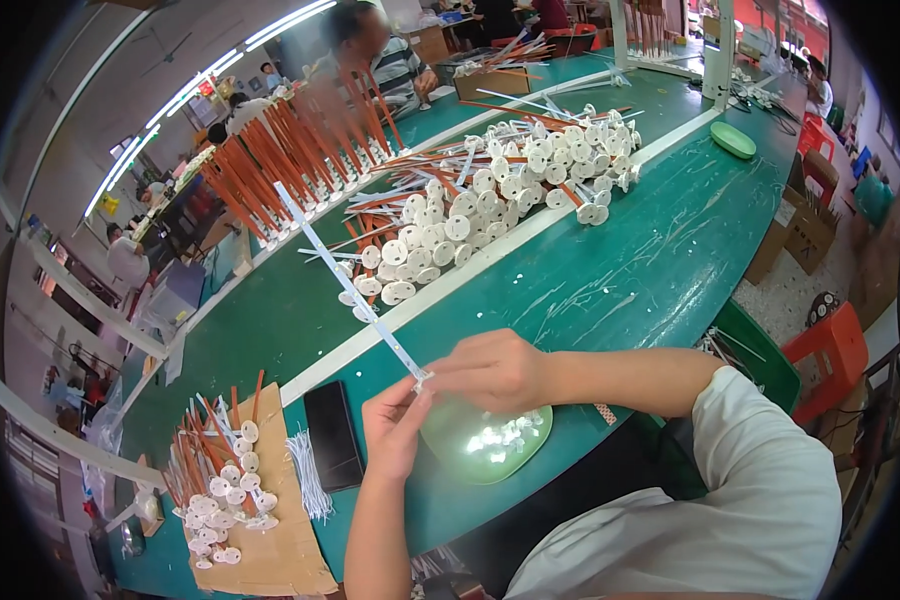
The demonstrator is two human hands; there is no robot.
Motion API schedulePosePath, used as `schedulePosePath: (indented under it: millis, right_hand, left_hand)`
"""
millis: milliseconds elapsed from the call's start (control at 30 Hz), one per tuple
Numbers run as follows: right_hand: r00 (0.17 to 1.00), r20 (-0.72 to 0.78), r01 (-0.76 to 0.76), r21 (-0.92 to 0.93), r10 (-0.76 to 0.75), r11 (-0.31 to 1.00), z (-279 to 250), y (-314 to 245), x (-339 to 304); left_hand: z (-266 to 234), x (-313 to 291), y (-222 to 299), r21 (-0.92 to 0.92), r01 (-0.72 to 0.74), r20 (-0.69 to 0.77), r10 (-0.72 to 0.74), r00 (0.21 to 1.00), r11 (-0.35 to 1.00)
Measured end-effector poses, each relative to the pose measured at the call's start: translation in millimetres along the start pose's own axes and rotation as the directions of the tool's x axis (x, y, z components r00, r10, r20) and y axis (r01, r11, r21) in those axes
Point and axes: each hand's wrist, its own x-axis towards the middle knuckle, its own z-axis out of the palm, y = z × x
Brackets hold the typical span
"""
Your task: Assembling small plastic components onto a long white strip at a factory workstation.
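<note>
A long narrow white strip (pixel 335 263) slants up and away from my two hands over the green table. My left hand (pixel 394 430) pinches its near end between thumb and fingers. Closed on the same end from the other side is my right hand (pixel 495 372); a small clear piece seems to be at the fingertips, too small to make out. Below the right hand lies a light green plate (pixel 452 455) holding several small clear pieces (pixel 507 438). Beyond the strip, a heap of white round discs on brown and white strips (pixel 455 228) covers the table.
Left of my hands are a dark phone (pixel 332 430), a bundle of white ties (pixel 308 475) and a cardboard sheet (pixel 285 555) bearing more disc-ended strips (pixel 220 500). Brown strips (pixel 290 150) stand in a row behind. At right: a green dish (pixel 733 140), red stool (pixel 828 350). A person (pixel 410 65) sits opposite.
</note>
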Motion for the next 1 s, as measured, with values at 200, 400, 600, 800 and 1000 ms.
schedulePosePath:
  millis: [200,400,600,800,1000]
  right_hand:
    - [0.922,0.295,-0.287,0.078,0.252,0.955,-9.1,-1.1,-1.6]
    - [0.678,0.735,-0.174,0.178,-0.014,0.968,-5.2,-14.9,-7.7]
    - [0.685,0.728,-0.292,0.242,0.025,0.925,-8.9,-5.4,-1.9]
    - [0.710,0.682,-0.386,0.170,0.175,0.907,-19.4,-8.7,5.1]
    - [0.507,0.862,-0.331,0.178,0.016,0.927,-15.1,-5.6,-3.3]
  left_hand:
    - [-2.9,11.3,12.4,-0.172,-0.052,-0.231,0.011,0.973,0.984]
    - [-0.8,15.0,8.5,-0.123,0.060,-0.351,-0.100,0.931,0.991]
    - [1.3,11.2,8.5,-0.123,0.050,-0.270,-0.082,0.959,0.991]
    - [7.2,10.9,13.6,-0.110,0.042,-0.238,-0.067,0.969,0.993]
    - [10.2,11.5,11.0,-0.059,0.044,-0.225,-0.056,0.973,0.997]
